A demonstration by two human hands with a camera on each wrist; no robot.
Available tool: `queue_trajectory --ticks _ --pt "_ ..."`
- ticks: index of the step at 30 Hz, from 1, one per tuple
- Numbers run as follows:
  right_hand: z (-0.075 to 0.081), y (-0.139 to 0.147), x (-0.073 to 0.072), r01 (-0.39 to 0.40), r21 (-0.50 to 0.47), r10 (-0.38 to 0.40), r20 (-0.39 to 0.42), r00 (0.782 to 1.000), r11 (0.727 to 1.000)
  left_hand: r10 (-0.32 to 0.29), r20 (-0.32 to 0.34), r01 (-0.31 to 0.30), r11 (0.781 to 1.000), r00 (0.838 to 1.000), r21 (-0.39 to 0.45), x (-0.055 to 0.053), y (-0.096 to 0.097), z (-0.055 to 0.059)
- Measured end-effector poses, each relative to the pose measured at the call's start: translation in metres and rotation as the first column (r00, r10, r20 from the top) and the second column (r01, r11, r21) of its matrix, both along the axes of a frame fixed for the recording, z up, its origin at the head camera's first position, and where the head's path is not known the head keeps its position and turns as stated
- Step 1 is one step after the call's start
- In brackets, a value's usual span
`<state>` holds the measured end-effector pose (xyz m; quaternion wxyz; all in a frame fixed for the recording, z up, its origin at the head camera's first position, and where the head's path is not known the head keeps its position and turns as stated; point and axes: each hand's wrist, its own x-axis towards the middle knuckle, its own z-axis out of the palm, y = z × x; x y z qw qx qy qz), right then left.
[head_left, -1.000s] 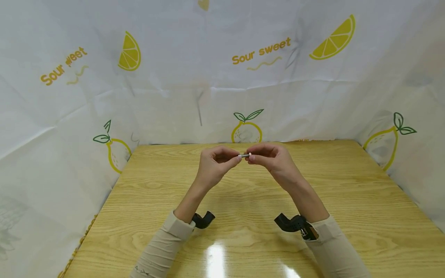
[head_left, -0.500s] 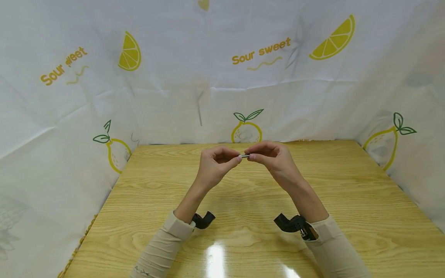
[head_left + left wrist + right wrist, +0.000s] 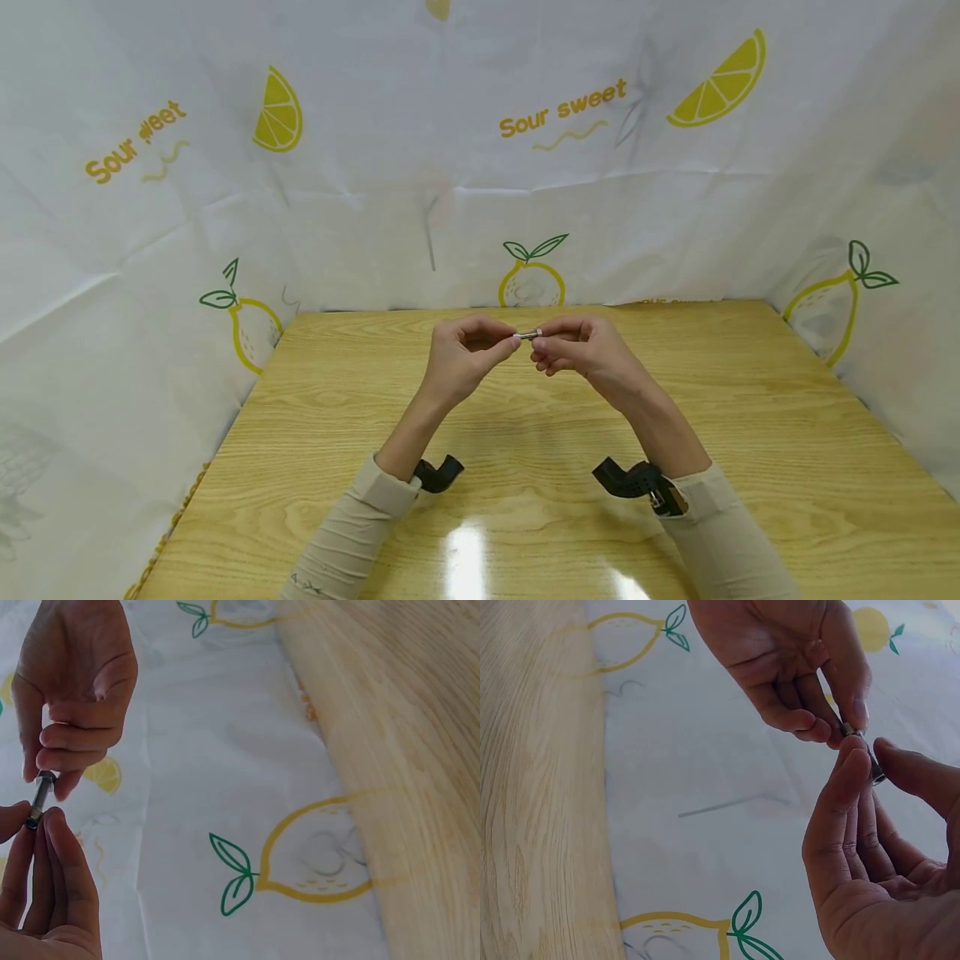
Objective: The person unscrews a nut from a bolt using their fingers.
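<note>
A small silvery metal bolt (image 3: 528, 335) is held level between both hands above the far part of the table. My left hand (image 3: 461, 354) pinches its left end with thumb and fingertips. At the other end, the thumb and index finger of my right hand (image 3: 600, 354) are around the wider head, while its other fingers curl below. In the left wrist view the bolt (image 3: 40, 796) shows a bare shaft between a wide end and a darker end. Fingers cover much of the bolt (image 3: 877, 779) in the right wrist view.
The wood-grain table (image 3: 525, 467) spreads beneath both hands. A white cloth (image 3: 375, 233) printed with lemons stands behind it and along both sides. Black wrist mounts (image 3: 438, 475) project inward from the cuffs.
The right hand's index finger and thumb have shifted on the bolt's end, and its lower fingers now show beneath. The left hand has kept its place and grip.
</note>
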<state>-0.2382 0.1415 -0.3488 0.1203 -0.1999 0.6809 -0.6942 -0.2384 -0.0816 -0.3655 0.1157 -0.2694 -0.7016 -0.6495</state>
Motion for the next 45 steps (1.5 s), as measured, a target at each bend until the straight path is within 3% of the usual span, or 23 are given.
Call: queue_trajectory --ticks 8,21,26,35,40,45 --pt "0.0010 -0.0011 0.0013 0.004 -0.054 -0.004 0.009 1.000 0.999 0.003 -0.007 -0.003 1.000 1.000 -0.021 -0.0003 0.0002 0.0006" --pt "-0.0027 -0.0010 0.0004 -0.045 -0.160 0.025 -0.123 0.992 0.986 -0.007 -0.024 0.007 1.000 1.000 -0.006 -0.0020 -0.0008 -0.0021" --pt "-0.0015 -0.0017 0.0007 -0.041 -0.201 0.022 -0.100 0.995 0.979 -0.013 -0.021 0.013 1.000 1.000 0.003 -0.0018 -0.0001 -0.0016" --pt "-0.0016 0.0002 0.0003 -0.100 -0.151 0.091 -0.063 0.994 0.984 -0.013 -0.010 0.013 1.000 1.000 0.017 -0.0016 -0.0006 -0.0010" --pt "-0.0015 0.0014 0.0003 -0.070 -0.118 0.065 -0.044 0.997 0.991 -0.014 -0.009 0.014 1.000 1.000 0.005 -0.0012 -0.0009 -0.0009" --pt "0.0003 0.0003 0.0013 -0.045 -0.152 0.039 -0.042 0.998 0.987 -0.012 -0.013 0.012 1.000 1.000 -0.003 -0.0011 -0.0008 -0.0007"
